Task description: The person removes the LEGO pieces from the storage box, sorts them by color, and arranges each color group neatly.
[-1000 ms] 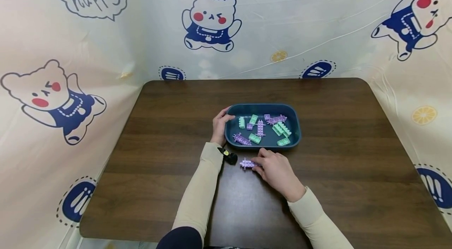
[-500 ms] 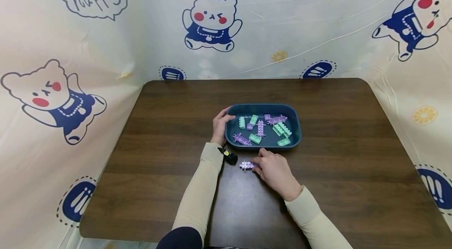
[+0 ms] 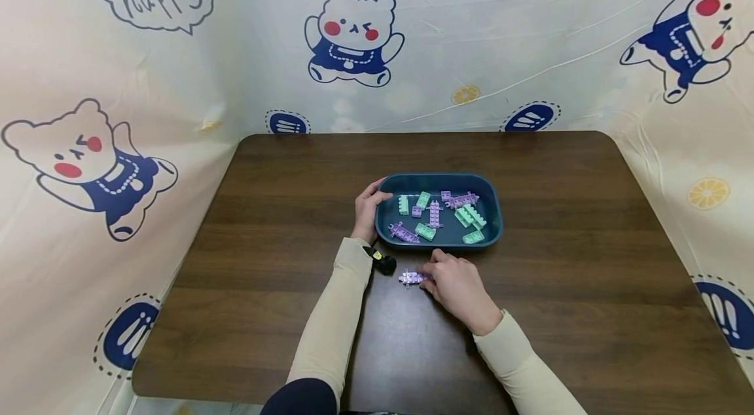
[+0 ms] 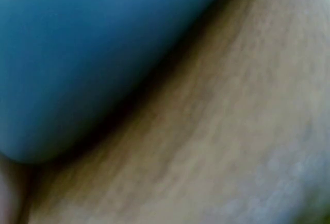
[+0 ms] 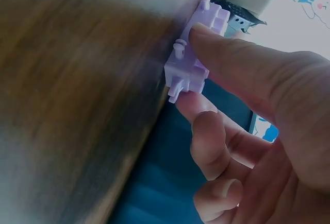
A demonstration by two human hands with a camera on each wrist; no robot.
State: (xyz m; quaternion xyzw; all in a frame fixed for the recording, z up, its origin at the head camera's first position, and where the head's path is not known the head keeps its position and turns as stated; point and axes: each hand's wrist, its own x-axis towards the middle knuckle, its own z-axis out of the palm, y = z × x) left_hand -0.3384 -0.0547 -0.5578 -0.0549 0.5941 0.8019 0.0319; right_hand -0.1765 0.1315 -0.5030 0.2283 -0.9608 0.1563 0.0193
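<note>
Head view: purple brick [image 3: 410, 278] has slid a touch further from the tray [image 3: 450, 235], near side — so a nudge, no release. Left grip [image 3: 365, 211] holds the tray's end. Left wrist: blurry tray, desk [image 4: 206, 121]. Right wrist: right grip [image 5: 242, 110] pinches that brick.

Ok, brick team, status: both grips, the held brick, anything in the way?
Left grip holding tray's left end. Right grip pinching purple brick, near side of tray. Black wrist camera close by, possibly crowding.
</note>
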